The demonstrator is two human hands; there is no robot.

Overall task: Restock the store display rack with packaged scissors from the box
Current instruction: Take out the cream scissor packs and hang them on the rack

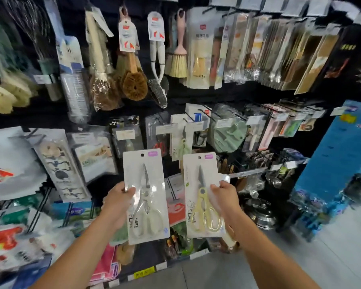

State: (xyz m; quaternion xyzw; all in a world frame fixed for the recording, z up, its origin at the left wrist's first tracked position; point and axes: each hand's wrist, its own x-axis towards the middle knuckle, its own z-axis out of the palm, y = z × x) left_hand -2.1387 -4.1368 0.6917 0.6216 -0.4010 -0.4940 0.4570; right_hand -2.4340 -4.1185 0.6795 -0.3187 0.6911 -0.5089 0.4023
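My left hand (118, 202) grips the left edge of a carded pack of white-handled scissors (147, 195), held upright in front of the rack. My right hand (223, 196) grips the right edge of a second pack with yellow-handled scissors (202, 197). Both packs have a hang hole at the top. Just above and between them, a pack of pale green scissors (181, 140) hangs on a rack hook (189, 117). The box is out of view.
The black display rack (175, 97) is crowded with hanging brushes (133, 80), packaged utensils (279, 59) and cloth packs (13, 163). A blue packaged item (331, 153) stands at the right. Grey floor (300, 257) lies at the lower right.
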